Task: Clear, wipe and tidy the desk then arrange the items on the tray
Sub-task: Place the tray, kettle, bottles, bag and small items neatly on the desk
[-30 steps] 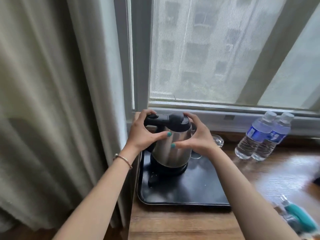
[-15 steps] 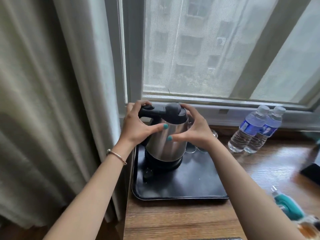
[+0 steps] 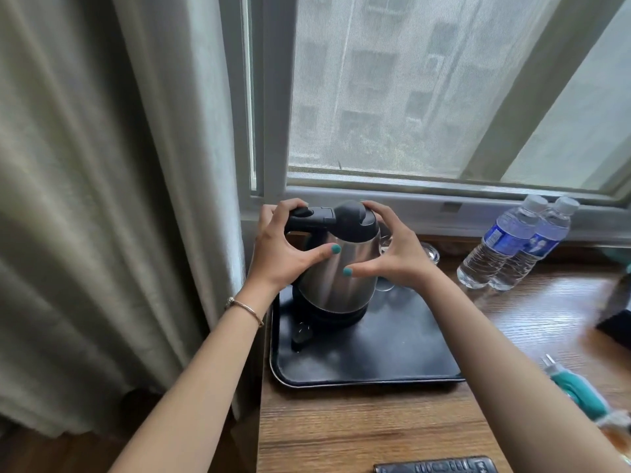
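Where the wooden surface (image 3: 358,435) runs closest to the camera, the top edge of a dark remote control (image 3: 435,467) shows at the bottom border. To the right, a teal-handled object (image 3: 577,392) with a pale tip lies blurred near the right forearm; what it is cannot be told. A dark thing (image 3: 616,324) at the right edge is also too blurred to name.

Farther in, a black tray (image 3: 392,363) sits at the left end of the surface, its near half bare. On its far left part stands a steel kettle (image 3: 338,278) with a black lid and handle, upright on a black base, with a small dark plug or cord end (image 3: 300,332) lying on the tray just in front of that base.

Both hands clasp the kettle. The left hand (image 3: 278,249), a thin bangle on its wrist, has its grip curled over the black handle with the thumb pressed on the steel body. The right hand (image 3: 394,254) has its grip clamped on the other side, fingers over the lid and thumb against the body.

Behind the right hand, clear glassware (image 3: 430,252) shows partly hidden. Two water bottles (image 3: 512,249) with blue labels stand touching each other, right of the tray, against the window sill (image 3: 426,206). A grey curtain (image 3: 102,199) hangs at the left.
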A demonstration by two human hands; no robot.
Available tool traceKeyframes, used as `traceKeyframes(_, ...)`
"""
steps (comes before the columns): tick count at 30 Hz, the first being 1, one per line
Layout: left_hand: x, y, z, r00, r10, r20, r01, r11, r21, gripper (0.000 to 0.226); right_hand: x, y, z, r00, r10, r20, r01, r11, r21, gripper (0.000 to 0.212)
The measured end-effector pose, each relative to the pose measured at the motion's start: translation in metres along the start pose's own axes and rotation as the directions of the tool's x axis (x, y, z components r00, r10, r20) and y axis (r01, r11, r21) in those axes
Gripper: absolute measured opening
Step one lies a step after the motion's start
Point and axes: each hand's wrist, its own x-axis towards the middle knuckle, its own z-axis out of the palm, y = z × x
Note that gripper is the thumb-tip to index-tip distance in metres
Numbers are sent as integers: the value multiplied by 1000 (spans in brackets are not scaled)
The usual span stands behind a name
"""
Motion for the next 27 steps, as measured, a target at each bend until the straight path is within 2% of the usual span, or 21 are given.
traceKeyframes(6, -1, 10, -1, 999, -22, 23, 21, 1000, 22, 73, -3, -1, -2, 998, 22, 60, -21, 1000, -6, 114)
traceKeyframes(7, 0, 10, -3, 998, -44, 53, 41, 997, 58, 78, -1, -1, -3, 996, 24, 83, -22, 999, -27, 116)
traceKeyframes(9, -8, 4, -7, 983, -155, 97, 131, 966, 224, 103, -6, 1, -7, 995, 40, 95, -34, 997, -66, 126)
traceKeyframes(11, -32, -6, -13, 946, -310, 100, 265, 911, 317, 129, -26, 9, -7, 994, 80, -77, -86, 993, -79, 130)
traceKeyframes(13, -71, -15, -12, 917, -385, 104, 327, 875, 357, 140, -64, 27, 7, 942, 109, -317, -132, 990, -53, 113)
traceKeyframes(14, -90, -19, -8, 916, -388, 106, 316, 858, 404, 140, -82, 37, 18, 921, 147, -362, -172, 984, -38, 101)
traceKeyframes(15, -105, -22, -2, 918, -383, 105, 297, 838, 458, 140, -93, 45, 30, 914, 217, -342, -236, 972, -14, 91)
traceKeyframes(17, -119, -26, 8, 911, -400, 98, 295, 799, 523, 138, -97, 61, 52, 907, 375, -190, -377, 926, 25, 86)
traceKeyframes(19, -122, -31, 12, 901, -425, 86, 321, 788, 525, 137, -91, 72, 66, 901, 423, -96, -421, 906, 41, 86)
traceKeyframes(23, -127, -40, 9, 915, -398, 71, 326, 830, 452, 129, -86, 79, 78, 915, 380, -138, -377, 925, 48, 83)
traceKeyframes(27, -129, -43, 6, 903, -421, 83, 360, 848, 390, 121, -88, 77, 83, 892, 429, -142, -433, 901, 0, 86)
